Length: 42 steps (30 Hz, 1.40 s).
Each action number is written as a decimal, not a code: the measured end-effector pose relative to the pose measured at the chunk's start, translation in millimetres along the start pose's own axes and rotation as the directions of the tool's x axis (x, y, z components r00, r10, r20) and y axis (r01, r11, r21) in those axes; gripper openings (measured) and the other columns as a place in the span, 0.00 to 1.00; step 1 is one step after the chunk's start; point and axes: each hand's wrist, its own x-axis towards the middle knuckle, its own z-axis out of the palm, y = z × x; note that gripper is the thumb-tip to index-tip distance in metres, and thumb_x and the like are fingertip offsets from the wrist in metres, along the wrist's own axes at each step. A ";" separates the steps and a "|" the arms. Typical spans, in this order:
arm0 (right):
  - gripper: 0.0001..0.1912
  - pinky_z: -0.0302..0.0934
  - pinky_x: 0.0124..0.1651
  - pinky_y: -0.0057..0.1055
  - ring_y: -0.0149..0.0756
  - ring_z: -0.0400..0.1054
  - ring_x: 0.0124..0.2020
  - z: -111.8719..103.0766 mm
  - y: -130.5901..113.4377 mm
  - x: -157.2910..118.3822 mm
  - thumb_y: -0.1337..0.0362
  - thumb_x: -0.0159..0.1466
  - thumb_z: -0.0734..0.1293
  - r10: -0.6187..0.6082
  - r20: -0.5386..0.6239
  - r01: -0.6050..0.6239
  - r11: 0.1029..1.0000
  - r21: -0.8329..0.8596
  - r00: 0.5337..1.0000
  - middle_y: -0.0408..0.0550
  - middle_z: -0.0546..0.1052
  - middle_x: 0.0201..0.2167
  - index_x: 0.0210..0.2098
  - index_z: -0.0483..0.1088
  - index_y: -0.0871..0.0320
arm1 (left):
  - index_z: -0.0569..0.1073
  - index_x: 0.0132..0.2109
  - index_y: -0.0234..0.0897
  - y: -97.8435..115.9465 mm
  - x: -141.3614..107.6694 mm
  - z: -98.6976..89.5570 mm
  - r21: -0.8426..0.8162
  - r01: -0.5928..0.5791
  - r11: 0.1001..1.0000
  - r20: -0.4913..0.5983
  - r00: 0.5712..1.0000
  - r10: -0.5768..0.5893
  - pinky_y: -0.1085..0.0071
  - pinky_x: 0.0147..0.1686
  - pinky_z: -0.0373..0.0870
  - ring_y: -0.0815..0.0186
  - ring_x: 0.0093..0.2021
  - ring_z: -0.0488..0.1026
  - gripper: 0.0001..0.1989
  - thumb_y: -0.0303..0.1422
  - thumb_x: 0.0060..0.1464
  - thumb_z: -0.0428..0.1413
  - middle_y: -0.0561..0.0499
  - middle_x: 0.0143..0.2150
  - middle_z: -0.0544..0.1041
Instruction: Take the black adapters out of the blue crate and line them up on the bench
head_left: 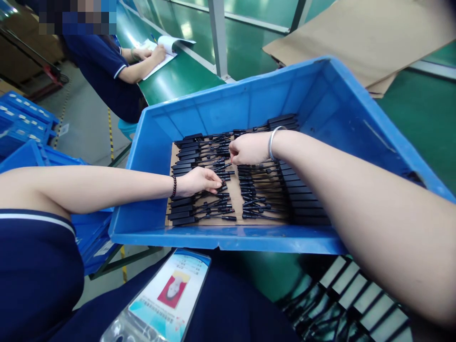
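A blue bin (pixel 221 240) holds rows of black cabled devices (pixel 261 190) on a cardboard sheet (pixel 235 192). My left hand (pixel 199 182) is over the left row, thumb and fingers pinched at a black connector end (pixel 223 185). Farther back, near the middle gap, my right hand (pixel 249 148) has its fingertips pressed together beside the cable ends; a small red spot shows under them. What the right fingers hold, if anything, is too small to make out.
More devices with pale tops (pixel 370 304) lie at the lower right, outside the bin. Cardboard sheets (pixel 356 38) rest behind it. A person (pixel 103 71) writes on paper (pixel 166 59) at the green table (pixel 181 78). Blue crates (pixel 24 118) stand at the left.
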 end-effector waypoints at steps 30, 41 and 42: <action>0.12 0.56 0.33 0.26 0.37 0.69 0.34 -33.7 16.6 -22.0 0.65 0.57 0.58 0.239 -0.122 -0.245 0.969 -0.039 0.963 0.52 0.76 0.35 0.34 0.71 0.61 | 0.46 0.64 0.26 36.6 48.3 -72.1 0.975 0.079 -0.209 -0.022 0.964 0.264 0.51 0.59 0.44 0.53 0.66 0.35 0.39 0.51 0.55 0.42 0.38 0.66 0.39; 0.10 0.56 0.33 0.27 0.38 0.69 0.34 -32.7 23.4 -18.5 0.64 0.56 0.58 0.220 -0.143 -0.228 0.973 -0.041 0.965 0.52 0.76 0.34 0.32 0.70 0.60 | 0.50 0.64 0.40 5.9 2.5 -54.3 0.953 -0.213 -0.215 0.269 0.922 0.277 0.49 0.59 0.43 0.52 0.65 0.40 0.34 0.45 0.54 0.48 0.44 0.66 0.43; 0.10 0.57 0.34 0.27 0.38 0.69 0.34 -32.6 23.3 -18.6 0.64 0.56 0.59 0.221 -0.144 -0.230 0.972 -0.044 0.964 0.52 0.76 0.34 0.32 0.70 0.60 | 0.51 0.64 0.41 1.8 -3.4 -54.3 0.945 -0.242 -0.220 0.291 0.930 0.224 0.50 0.59 0.45 0.53 0.65 0.42 0.33 0.43 0.54 0.49 0.44 0.66 0.45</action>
